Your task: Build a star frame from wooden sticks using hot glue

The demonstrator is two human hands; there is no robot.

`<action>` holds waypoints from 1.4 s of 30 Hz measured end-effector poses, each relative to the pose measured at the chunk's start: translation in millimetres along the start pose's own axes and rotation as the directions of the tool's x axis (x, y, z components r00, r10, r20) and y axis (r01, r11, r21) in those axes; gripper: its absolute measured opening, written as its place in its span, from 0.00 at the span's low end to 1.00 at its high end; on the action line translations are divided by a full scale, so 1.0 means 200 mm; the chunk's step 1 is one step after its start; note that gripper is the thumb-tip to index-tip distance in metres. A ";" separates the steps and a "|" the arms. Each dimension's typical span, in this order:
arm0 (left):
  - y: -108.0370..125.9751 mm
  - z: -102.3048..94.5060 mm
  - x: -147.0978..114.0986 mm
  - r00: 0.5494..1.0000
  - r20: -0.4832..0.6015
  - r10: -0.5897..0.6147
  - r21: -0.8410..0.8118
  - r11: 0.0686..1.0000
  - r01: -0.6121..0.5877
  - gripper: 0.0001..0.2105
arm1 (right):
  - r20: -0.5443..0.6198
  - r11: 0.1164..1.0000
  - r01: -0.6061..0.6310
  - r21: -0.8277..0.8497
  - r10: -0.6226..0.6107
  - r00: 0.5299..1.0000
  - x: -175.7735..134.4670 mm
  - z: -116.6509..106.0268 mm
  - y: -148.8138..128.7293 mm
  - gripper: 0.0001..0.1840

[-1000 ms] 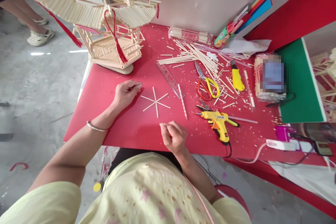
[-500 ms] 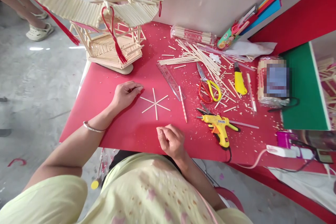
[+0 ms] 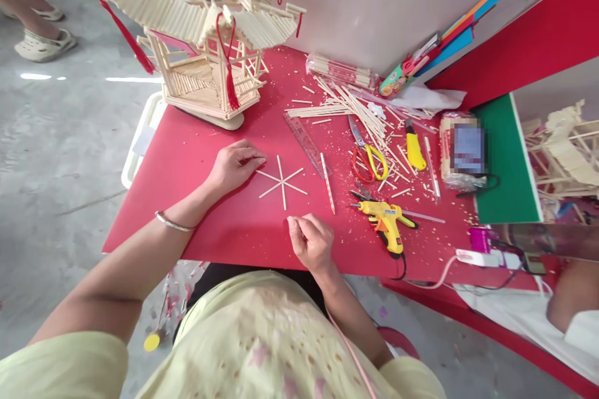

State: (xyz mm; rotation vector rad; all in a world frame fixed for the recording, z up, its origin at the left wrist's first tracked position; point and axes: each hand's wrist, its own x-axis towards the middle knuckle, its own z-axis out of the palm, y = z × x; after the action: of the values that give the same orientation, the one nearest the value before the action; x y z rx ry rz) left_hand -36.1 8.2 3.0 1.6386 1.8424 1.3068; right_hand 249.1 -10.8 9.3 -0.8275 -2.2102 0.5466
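Observation:
A six-armed star of thin wooden sticks [image 3: 282,181] lies flat on the red tabletop [image 3: 215,237]. My left hand [image 3: 236,166] rests on the table at its upper left, fingers curled together, the tips close to one stick's end. Below the star, near the table's front edge, my right hand [image 3: 312,240] is loosely closed with thumb and forefinger together. Nothing shows in either hand. Right of the star lie a patterned pencil-like stick [image 3: 327,183] and a clear ruler [image 3: 306,142].
A stick-built pavilion model [image 3: 210,75] with red tassels stands at back left. Loose sticks [image 3: 360,106], scissors [image 3: 367,153], a yellow utility knife [image 3: 414,146] and a yellow glue gun [image 3: 386,219] lie to the right. A power strip [image 3: 482,258] sits at the right edge.
The view has shifted, bringing more of the right side into sight, including part of another person at the right edge. My hands and the stick star keep nearly the same places on the table.

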 end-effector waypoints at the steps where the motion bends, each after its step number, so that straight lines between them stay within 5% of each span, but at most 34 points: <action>1: -0.01 0.00 0.00 1.000 0.003 0.009 -0.008 1.000 -0.009 0.10 | -0.002 1.000 -0.001 -0.003 0.001 1.000 0.00 0.00 0.00 0.10; 17: -0.03 0.01 0.00 0.999 0.010 0.047 0.021 0.999 -0.048 0.10 | 0.041 0.999 -0.001 -0.040 0.002 0.999 0.00 0.02 -0.01 0.10; 23: -0.04 0.01 0.00 1.000 0.008 -0.009 0.021 1.000 0.009 0.11 | 0.015 0.997 -0.012 -0.081 0.013 1.000 0.09 -0.12 -0.03 0.10; 30: -0.02 0.01 0.01 0.999 -0.001 -0.038 0.025 0.999 0.038 0.13 | -0.078 0.938 -0.124 -0.323 0.105 0.991 0.20 -0.25 0.03 0.11; 38: -0.01 0.00 0.01 0.997 0.008 -0.080 0.043 0.996 0.080 0.13 | 0.058 0.868 -0.265 -0.419 0.317 0.947 0.43 -0.43 0.06 0.12; 42: -0.02 0.01 0.01 0.996 -0.014 -0.087 0.036 0.996 0.087 0.12 | 0.333 0.886 -0.168 -0.433 0.330 0.883 0.71 -0.30 0.18 0.20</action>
State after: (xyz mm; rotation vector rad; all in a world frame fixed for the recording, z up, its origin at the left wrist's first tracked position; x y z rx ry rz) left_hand -38.0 10.9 -0.8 1.5528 1.9336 1.2564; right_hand 230.9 121.8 94.0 -1.3342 -2.6575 0.4240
